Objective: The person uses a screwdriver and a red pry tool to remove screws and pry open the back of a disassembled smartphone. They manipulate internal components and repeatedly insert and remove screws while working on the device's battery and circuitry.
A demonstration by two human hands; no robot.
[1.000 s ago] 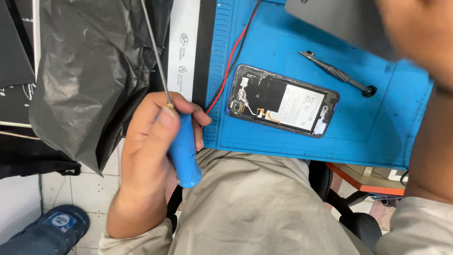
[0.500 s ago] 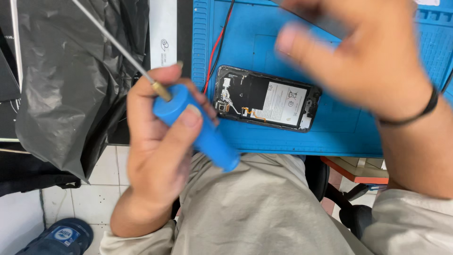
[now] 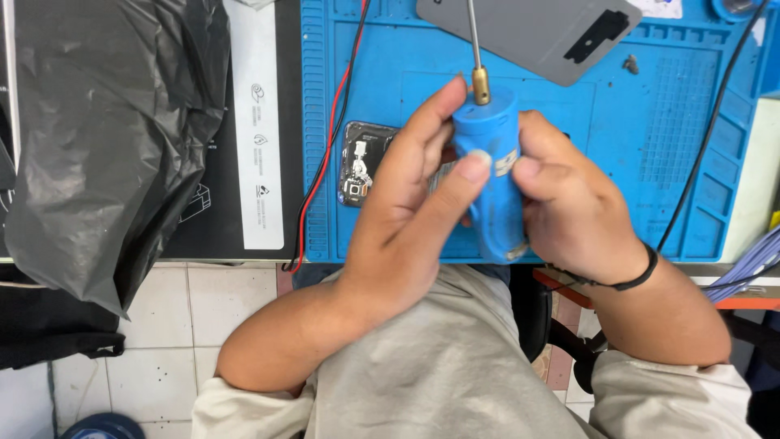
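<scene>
The left hand point(image 3: 406, 203) and right hand point(image 3: 569, 203) both grip a blue screwdriver point(image 3: 491, 175) above an opened phone point(image 3: 361, 162) on a blue mat point(image 3: 650, 122).

The screwdriver handle point(image 3: 493, 175) is looking like smooth blue plastic. Its thin rod point(image 3: 472, 32) is shining like metal. The bag point(image 3: 106, 138) is looking crinkly, glossy black.

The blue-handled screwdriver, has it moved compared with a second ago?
Yes. The blue-handled screwdriver has gone rightward from beside the blue mat's left edge to over the opened phone, now gripped by both hands.
</scene>
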